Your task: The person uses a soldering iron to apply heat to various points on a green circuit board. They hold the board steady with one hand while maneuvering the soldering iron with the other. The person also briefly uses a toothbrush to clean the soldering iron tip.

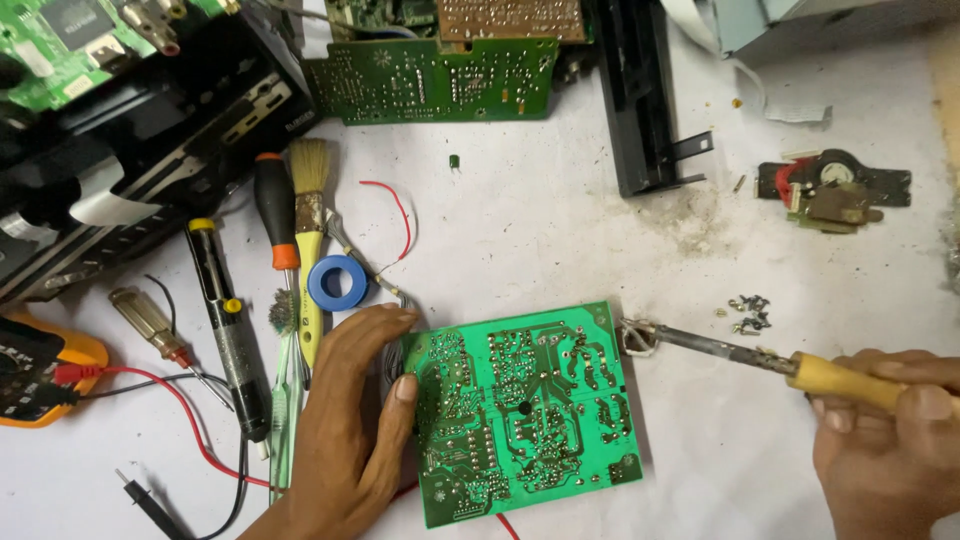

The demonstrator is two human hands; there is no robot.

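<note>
Both hands partly cropped: left hand [352, 430] presses the green circuit board [525, 410] edge, grasping nothing; right hand [890, 440] grips soldering iron [760, 357], tip beside board.

Both hands are bare: no gloves, rings or watch show. The left hand [350, 430] has short, trimmed nails, plain on the thumb. The right hand [885, 440] seems equally unadorned, though the frame edge cuts it. No sleeve reaches either wrist.
</note>
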